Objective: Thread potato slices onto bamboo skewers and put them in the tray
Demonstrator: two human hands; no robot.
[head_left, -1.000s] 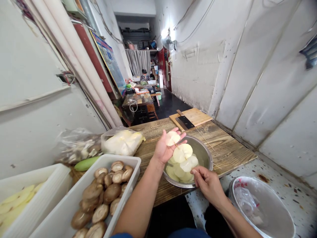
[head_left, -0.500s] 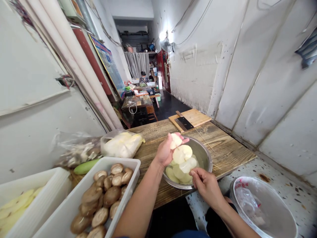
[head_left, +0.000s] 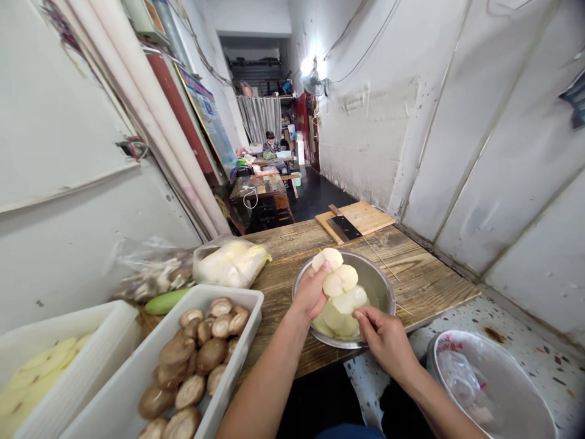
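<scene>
My left hand is closed around the top pale potato slice on a thin wooden skewer. Two more slices, one and another, sit lower on the same skewer. My right hand pinches the skewer's lower end. Both hands hover over a steel bowl holding more pale slices on the wooden table.
A white tub of brown mushrooms and a white tub of yellow slices stand at left, with plastic bags and a green vegetable behind. A cleaver lies on a cutting board. A lined bin stands at right. A person sits far down the corridor.
My left hand went from an open palm with a slice lying on it to fingers closed over that slice on the skewer. My right hand stayed at the skewer's lower end.
</scene>
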